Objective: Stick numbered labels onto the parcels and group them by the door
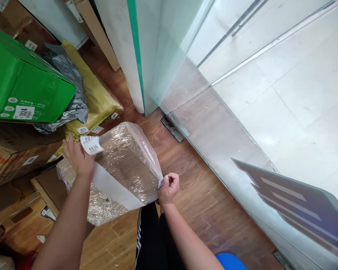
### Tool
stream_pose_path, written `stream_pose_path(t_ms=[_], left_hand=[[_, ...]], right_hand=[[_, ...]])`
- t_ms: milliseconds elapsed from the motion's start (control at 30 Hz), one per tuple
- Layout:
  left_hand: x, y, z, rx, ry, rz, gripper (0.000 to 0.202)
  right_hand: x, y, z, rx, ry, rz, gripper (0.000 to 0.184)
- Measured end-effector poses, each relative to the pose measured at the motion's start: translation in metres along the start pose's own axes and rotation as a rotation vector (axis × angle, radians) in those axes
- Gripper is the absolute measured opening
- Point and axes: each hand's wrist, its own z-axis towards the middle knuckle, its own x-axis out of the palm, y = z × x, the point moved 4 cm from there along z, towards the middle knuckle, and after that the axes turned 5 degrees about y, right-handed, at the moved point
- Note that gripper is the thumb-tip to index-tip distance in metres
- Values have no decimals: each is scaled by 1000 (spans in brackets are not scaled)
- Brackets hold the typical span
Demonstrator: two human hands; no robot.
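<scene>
A brown carton (121,161) wrapped in shiny clear plastic, with a pale band across it, is tilted in front of my legs. My left hand (79,157) grips its left side, fingers over the edge and slightly blurred. Beside that hand's thumb, a white printed label (91,145) curls up from the wrap. At the right corner, my right hand (169,188) is closed in a pinch on the plastic-wrapped edge. A small white label (161,183) shows by its thumb. The carton's underside is hidden.
To the left, a green box (36,82), a grey plastic parcel (70,75), a yellow parcel (94,93) and brown cartons (25,157) are piled up. A glass panel (169,48) stands ahead, its metal floor fitting (171,128) nearby. Something blue (230,261) lies at the lower edge.
</scene>
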Motion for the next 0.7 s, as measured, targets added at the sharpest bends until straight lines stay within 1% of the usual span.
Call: stream_pose_path(t_ms=[33,67,100,133,200,267,333,400,467,500,567,633,700], left_hand=[[7,4,19,-66,96,-11,25],[12,6,30,-98,132,-15,25],[17,8,34,-124,152,-14,26],[19,9,30,-132,135,-9,26],[18,9,7,-111,51,6,26],[11,7,-23,-81,-49,16,20],[4,5,-48,-64,-127,5,15],[-2,4,-61,-62,-168,-19,18],[-2,3,-62,-57,-170,-32,20],[-1,3,-59,-58,-167,-33,21],[2,5,-49,-70,-161,-22,23],[7,8,-35,-94,-145,-2,27],[12,12,-19,-116,-109,17,30]], right_hand=[[0,-1,0,23,-4,23,18],[0,-4,1,61,-9,58,19],[-1,-7,1,120,-9,108,21],[-4,-12,1,203,1,172,24],[-12,-24,1,414,61,338,28],[-23,-35,-1,608,167,502,29],[-38,-41,-3,728,272,613,29],[-52,-44,-4,779,345,650,29],[-65,-40,-5,765,362,619,31],[-70,-36,-5,729,365,580,31],[-73,-21,-4,594,420,469,29],[-67,0,-3,399,576,319,22],[-55,19,-3,188,737,146,15]])
